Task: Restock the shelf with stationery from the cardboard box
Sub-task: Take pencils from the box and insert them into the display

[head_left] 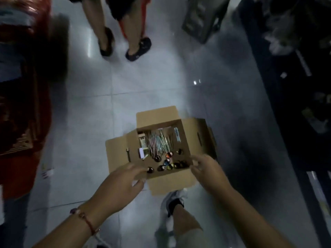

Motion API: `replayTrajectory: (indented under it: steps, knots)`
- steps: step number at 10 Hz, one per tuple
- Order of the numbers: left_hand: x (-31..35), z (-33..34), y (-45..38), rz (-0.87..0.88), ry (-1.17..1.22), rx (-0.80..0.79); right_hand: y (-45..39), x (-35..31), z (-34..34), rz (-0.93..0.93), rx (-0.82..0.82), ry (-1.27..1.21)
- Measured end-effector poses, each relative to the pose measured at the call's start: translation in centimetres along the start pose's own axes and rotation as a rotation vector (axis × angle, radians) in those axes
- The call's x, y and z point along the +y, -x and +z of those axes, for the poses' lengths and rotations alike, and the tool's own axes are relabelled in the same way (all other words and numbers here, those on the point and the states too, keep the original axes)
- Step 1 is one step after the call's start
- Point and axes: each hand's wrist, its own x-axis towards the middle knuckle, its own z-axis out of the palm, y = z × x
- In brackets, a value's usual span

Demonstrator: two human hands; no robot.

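An open cardboard box (194, 133) stands on the tiled floor, flaps folded out. Inside lie a bundle of thin pens or pencils (159, 142), a few small packets (142, 140) at the left, and several small dark round items (168, 163) along the near side. My left hand (123, 183) reaches over the box's near left corner, fingers loosely spread, holding nothing. My right hand (207, 169) hovers at the near right corner with fingers relaxed; whether it touches the rim I cannot tell.
Another person's legs (114, 25) in dark shoes stand on the floor beyond the box. A red, blurred stack of goods (21, 86) lines the left. Dark shelving (295, 86) runs along the right. A grey crate (202, 17) sits far back. My own shoe (174, 199) is below the box.
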Motion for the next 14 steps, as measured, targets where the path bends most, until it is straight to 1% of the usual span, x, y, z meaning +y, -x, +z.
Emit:
replayTrajectory:
  steps: [1, 2, 3, 4, 5, 7, 8, 9, 10, 11, 12, 13, 14]
  knots:
    - [-0.5, 6.4, -9.3, -0.031, 0.022, -0.104, -9.0, 7.3, -0.4, 0.112, 0.004, -0.037]
    - [-2.4, 12.2, -17.5, -0.051, -0.012, -0.132, -17.4, 12.7, 2.7, 0.158, -0.024, -0.048]
    - [-5.7, 17.5, -24.9, -0.072, -0.069, -0.163, -24.1, 16.2, 8.7, 0.121, -0.114, 0.011]
    - [-10.2, 22.2, -31.3, -0.081, -0.084, -0.19, -29.3, 19.0, 15.0, 0.1, -0.159, 0.019]
    - [-14.7, 26.2, -36.0, -0.073, -0.13, -0.191, -33.9, 21.2, 19.8, 0.115, -0.135, -0.005]
    - [-22.4, 31.9, -42.7, -0.017, -0.189, -0.174, -43.7, 24.8, 25.9, 0.155, -0.151, 0.045]
    - [-24.8, 33.6, -45.9, 0.012, -0.187, -0.152, -47.9, 25.4, 28.2, 0.263, -0.129, 0.045]
    - [-26.2, 34.3, -48.7, 0.023, -0.135, -0.086, -51.3, 25.2, 29.5, 0.251, -0.104, 0.096]
    - [-26.7, 34.2, -49.8, 0.04, -0.074, -0.038, -53.3, 24.5, 29.9, 0.281, -0.112, 0.125]
    - [-27.6, 34.0, -49.7, 0.063, -0.002, -0.042, -54.5, 23.3, 31.1, 0.291, -0.117, 0.114]
    - [-28.1, 34.2, -49.8, 0.022, 0.112, -0.02, -55.3, 23.6, 31.1, 0.331, -0.163, 0.129]
    - [-27.5, 34.2, -50.1, -0.038, 0.147, -0.024, -55.4, 24.6, 30.4, 0.373, -0.177, 0.132]
    - [-27.4, 34.1, -50.9, -0.052, 0.163, -0.052, -55.2, 25.9, 31.2, 0.387, -0.131, 0.065]
